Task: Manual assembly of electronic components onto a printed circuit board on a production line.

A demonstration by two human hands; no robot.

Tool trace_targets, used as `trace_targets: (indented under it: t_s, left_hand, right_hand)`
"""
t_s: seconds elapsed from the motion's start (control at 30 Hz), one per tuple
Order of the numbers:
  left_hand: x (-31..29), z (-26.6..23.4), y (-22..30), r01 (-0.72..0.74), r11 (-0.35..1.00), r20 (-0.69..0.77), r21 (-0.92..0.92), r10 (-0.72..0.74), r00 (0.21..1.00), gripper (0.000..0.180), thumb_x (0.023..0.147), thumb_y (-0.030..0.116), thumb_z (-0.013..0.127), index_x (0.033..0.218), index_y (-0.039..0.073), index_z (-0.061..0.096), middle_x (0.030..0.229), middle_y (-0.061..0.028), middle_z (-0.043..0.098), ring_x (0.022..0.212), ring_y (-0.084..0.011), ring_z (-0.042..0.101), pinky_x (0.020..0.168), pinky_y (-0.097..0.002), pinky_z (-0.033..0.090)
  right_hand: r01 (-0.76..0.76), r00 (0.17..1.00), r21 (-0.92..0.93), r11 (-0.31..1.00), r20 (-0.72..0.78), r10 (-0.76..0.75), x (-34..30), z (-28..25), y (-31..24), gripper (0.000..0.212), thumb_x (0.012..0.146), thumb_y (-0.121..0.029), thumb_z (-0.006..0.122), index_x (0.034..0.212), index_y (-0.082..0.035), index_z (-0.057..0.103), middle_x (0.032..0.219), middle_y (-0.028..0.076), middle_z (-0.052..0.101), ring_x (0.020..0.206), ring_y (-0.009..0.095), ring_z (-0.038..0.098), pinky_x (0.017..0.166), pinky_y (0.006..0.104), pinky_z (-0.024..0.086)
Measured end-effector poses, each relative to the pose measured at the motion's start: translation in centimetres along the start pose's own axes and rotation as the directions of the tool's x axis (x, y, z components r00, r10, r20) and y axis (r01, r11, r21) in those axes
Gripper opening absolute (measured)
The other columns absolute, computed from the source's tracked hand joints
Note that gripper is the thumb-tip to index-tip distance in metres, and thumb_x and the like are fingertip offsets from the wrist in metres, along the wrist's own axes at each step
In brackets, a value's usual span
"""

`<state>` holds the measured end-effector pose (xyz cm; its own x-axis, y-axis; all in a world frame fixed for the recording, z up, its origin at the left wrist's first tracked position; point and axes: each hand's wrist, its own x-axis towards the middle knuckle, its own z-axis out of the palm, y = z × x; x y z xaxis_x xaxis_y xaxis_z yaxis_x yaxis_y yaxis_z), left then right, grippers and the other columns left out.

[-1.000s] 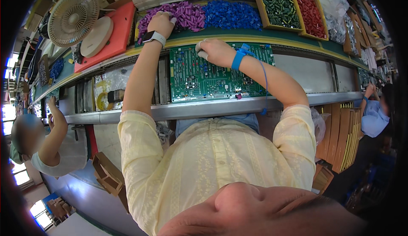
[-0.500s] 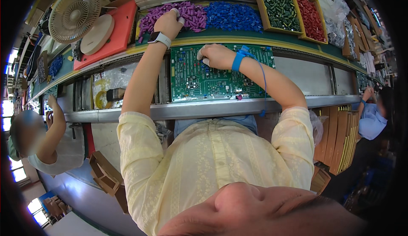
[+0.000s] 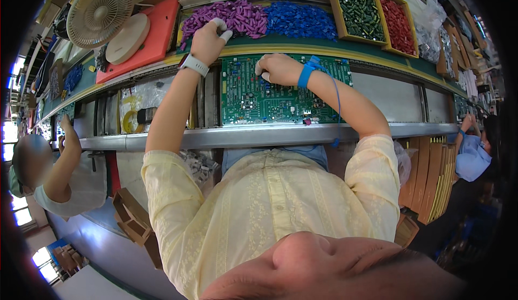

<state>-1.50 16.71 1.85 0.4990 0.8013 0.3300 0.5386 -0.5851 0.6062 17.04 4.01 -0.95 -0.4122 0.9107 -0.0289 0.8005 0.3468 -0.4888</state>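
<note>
My left hand (image 3: 208,42) is at the near edge of a pile of small purple cylindrical components (image 3: 232,16). White finger cots cover its fingertips. Thumb and forefinger stand apart, and no component shows between them; the other fingers are curled out of sight. On the upper part of a green circuit board (image 3: 264,103) rests my right hand (image 3: 283,70), its cot-covered fingers pinched together close to the board's surface. Whatever they hold is too small or hidden. Around its wrist is a blue strap (image 3: 307,73) with a cord. The board carries many small parts.
Behind the board lie a heap of blue components (image 3: 299,20) and boxes of green (image 3: 359,14) and red (image 3: 397,24) ones. A metal rail (image 3: 259,135) runs along the front. A fan (image 3: 101,11) stands far left. People work at both sides.
My left hand has drawn back from the purple pile, slightly nearer and to the left. The right hand remains at about the same place on the board. The whole view has shifted slightly.
</note>
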Motion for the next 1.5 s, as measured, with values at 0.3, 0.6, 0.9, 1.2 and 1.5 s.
trace_targets:
  t_s: [0.3, 0.6, 0.9, 1.2, 1.5]
  left_hand:
    - [5.5, 2.8, -1.5, 0.004, 0.96, 0.073, 0.28, -0.025, 0.997, 0.028, 0.08, 0.022, 0.06, 0.105, 0.011, 0.063, 0.092, -0.0155, 0.065, 0.084, -0.0313, 0.061, 0.076, -0.0402, 0.049]
    - [-4.0, -2.5, -0.1, -0.09, 0.994, 0.069, -0.069, 0.095, 0.993, 0.024, 0.083, 0.013, 0.058, 0.106, 0.008, 0.063, 0.1, -0.0135, 0.064, 0.095, -0.0264, 0.061, 0.083, -0.0313, 0.045]
    - [-16.1, -6.1, 2.7, 0.19, 0.953, 0.279, -0.235, -0.121, 0.953, 0.025, 0.078, 0.004, 0.063, 0.103, 0.004, 0.062, 0.086, -0.0114, 0.064, 0.076, -0.0225, 0.061, 0.069, -0.0283, 0.048]
    - [-17.9, -3.8, 2.4, -0.089, 0.993, 0.351, -0.072, 0.109, 0.93, 0.018, 0.074, 0.008, 0.065, 0.091, 0.006, 0.063, 0.084, -0.011, 0.063, 0.078, -0.0281, 0.06, 0.069, -0.0344, 0.049]
    - [-17.8, -3.0, 1.9, -0.241, 0.969, 0.318, -0.057, 0.246, 0.916, 0.014, 0.074, 0.01, 0.064, 0.087, 0.008, 0.063, 0.08, -0.0079, 0.062, 0.076, -0.0271, 0.058, 0.068, -0.0369, 0.048]
  right_hand:
    - [-0.001, 0.989, 0.023, 1.0, 0.147, -0.002, 0.0, -1.0, -0.2, 0.028, 0.077, -0.012, 0.058, 0.104, -0.009, 0.063, 0.1, 0.014, 0.062, 0.089, 0.031, 0.059, 0.08, 0.0412, 0.046]
    - [-0.365, 0.738, -0.106, 0.925, -0.639, 0.218, -11.4, -14.7, 13.3, 0.028, 0.083, -0.016, 0.055, 0.109, -0.01, 0.061, 0.1, 0.016, 0.063, 0.088, 0.028, 0.061, 0.079, 0.0347, 0.048]
    - [-0.967, 0.223, -0.013, 0.255, -0.531, 0.818, -21.9, -18.1, 29.5, 0.054, 0.08, -0.033, 0.06, 0.129, -0.016, 0.045, 0.121, 0.018, 0.053, 0.113, 0.036, 0.049, 0.097, 0.0423, 0.038]
    - [-0.967, 0.225, -0.036, 0.253, -0.586, 0.778, -21.5, -17.4, 28.7, 0.04, 0.084, -0.021, 0.055, 0.123, -0.014, 0.051, 0.115, 0.016, 0.058, 0.107, 0.034, 0.054, 0.091, 0.0428, 0.043]
    - [-0.916, 0.265, 0.037, 0.399, -0.692, 0.671, -23.7, -16.8, 29.2, 0.039, 0.082, -0.015, 0.053, 0.12, -0.009, 0.052, 0.115, 0.017, 0.057, 0.104, 0.034, 0.055, 0.089, 0.0421, 0.044]
